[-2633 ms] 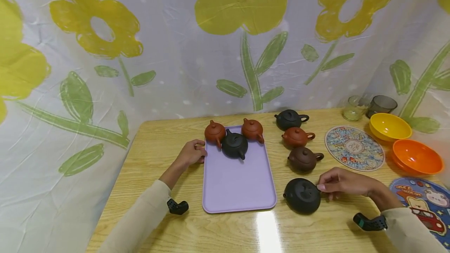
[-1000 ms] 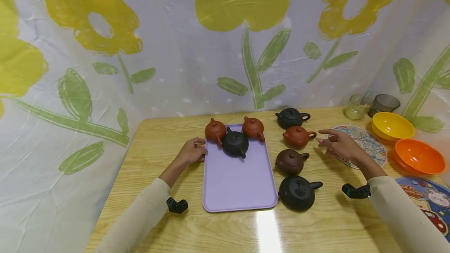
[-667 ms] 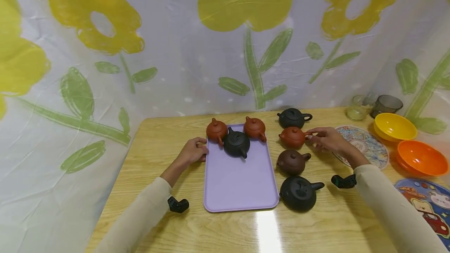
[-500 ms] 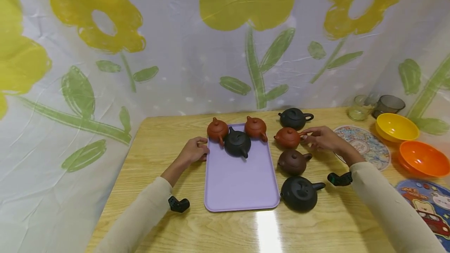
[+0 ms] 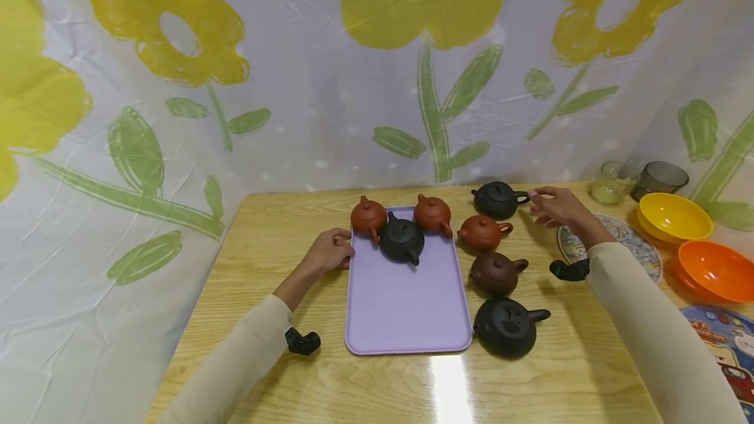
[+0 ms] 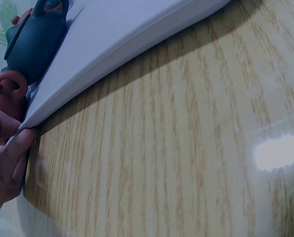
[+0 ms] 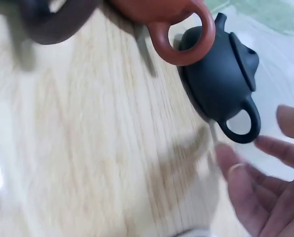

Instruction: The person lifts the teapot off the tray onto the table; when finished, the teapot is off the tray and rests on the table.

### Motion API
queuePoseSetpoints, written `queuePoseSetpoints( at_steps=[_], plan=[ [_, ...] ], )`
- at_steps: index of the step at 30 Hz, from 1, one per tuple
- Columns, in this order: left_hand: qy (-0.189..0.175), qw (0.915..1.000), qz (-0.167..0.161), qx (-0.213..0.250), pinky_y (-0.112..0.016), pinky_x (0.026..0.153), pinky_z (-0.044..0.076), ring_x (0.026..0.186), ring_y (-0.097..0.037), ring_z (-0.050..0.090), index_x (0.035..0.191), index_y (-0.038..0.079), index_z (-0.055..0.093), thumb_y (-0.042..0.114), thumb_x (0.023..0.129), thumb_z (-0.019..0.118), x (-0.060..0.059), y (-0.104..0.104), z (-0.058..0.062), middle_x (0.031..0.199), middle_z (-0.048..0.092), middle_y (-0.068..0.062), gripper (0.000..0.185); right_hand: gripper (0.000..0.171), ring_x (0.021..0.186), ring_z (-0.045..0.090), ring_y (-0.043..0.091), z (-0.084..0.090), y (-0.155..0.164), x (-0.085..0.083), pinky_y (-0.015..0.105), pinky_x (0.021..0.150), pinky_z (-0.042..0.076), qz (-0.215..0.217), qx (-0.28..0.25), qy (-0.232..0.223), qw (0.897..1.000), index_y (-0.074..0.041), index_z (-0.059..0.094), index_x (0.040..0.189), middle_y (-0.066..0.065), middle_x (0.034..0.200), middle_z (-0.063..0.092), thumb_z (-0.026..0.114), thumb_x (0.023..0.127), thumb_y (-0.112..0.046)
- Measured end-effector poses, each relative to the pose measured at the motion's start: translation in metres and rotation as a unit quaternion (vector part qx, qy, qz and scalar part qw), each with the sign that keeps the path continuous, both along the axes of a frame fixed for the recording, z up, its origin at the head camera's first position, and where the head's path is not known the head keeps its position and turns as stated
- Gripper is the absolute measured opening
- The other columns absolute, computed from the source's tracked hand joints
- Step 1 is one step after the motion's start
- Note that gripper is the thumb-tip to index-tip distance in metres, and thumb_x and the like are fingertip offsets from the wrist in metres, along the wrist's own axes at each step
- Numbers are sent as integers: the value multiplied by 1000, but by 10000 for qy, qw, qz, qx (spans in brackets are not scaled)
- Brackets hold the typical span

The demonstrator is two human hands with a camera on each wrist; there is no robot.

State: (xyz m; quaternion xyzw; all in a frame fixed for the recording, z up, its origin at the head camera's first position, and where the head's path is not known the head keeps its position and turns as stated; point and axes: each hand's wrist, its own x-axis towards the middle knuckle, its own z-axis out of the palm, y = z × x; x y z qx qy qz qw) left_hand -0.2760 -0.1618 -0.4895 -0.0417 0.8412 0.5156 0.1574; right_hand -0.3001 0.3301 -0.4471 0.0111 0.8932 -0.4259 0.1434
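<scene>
My left hand point(image 5: 330, 250) pinches the left rim of a lilac tray point(image 5: 406, 313) near its far end; the left wrist view shows fingers point(image 6: 19, 145) at the rim. On the tray's far part stand two reddish-brown teapots point(image 5: 368, 218) with a black teapot point(image 5: 402, 241) between them. My right hand point(image 5: 559, 207) is at the handle of the rear black teapot point(image 5: 496, 200), fingers spread beside it. In the right wrist view a small gap shows between that handle and the thumb. In front of it stand a reddish-brown teapot point(image 5: 480, 234), a dark brown teapot point(image 5: 495, 273) and a larger black teapot point(image 5: 505, 329).
To the right lie a round patterned mat point(image 5: 639, 247) and a blue cartoon mat point(image 5: 715, 339). A yellow bowl point(image 5: 674, 218), an orange bowl point(image 5: 717, 273) and two glasses point(image 5: 660, 178) stand beyond. A flowered curtain point(image 5: 318, 97) hangs along the table's back edge.
My right hand let go of the front black teapot, pulled the right-hand reddish-brown teapot left by its handle, released it, and moved back to the rear black teapot. The left hand stayed put.
</scene>
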Motion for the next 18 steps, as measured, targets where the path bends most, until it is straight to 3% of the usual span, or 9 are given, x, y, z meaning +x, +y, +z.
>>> queuePoseSetpoints(
  at_steps=[4, 12, 18],
  plan=[
    [1, 10000, -1, 44, -25, 60, 60, 69, -13, 61, 134, -2, 55, -1, 88, 63, 0, 1, 0, 94, 63, -9, 46, 69, 115, 63, 43, -5, -2, -11, 55, 102, 53, 57, -156, -300, 9994, 7, 20, 156, 38, 142, 47, 32, 109, -42],
    [-4, 10000, 56, 53, -23, 58, 58, 69, -13, 60, 134, -2, 55, -1, 89, 63, 1, 1, -1, 88, 58, -5, 46, 62, 107, 69, 30, -11, -19, -26, 54, 106, 50, 384, -363, -418, 9977, 5, 32, 153, 34, 136, 54, 42, 108, -37],
    [-20, 10000, 86, -26, -23, 59, 58, 69, -13, 61, 134, 0, 55, 0, 88, 63, 1, 1, 0, 94, 63, -8, 46, 59, 109, 67, 34, -9, -32, -33, 55, 105, 51, 640, -359, -411, 9965, 4, 34, 153, 33, 138, 52, 42, 108, -34]
  ],
)
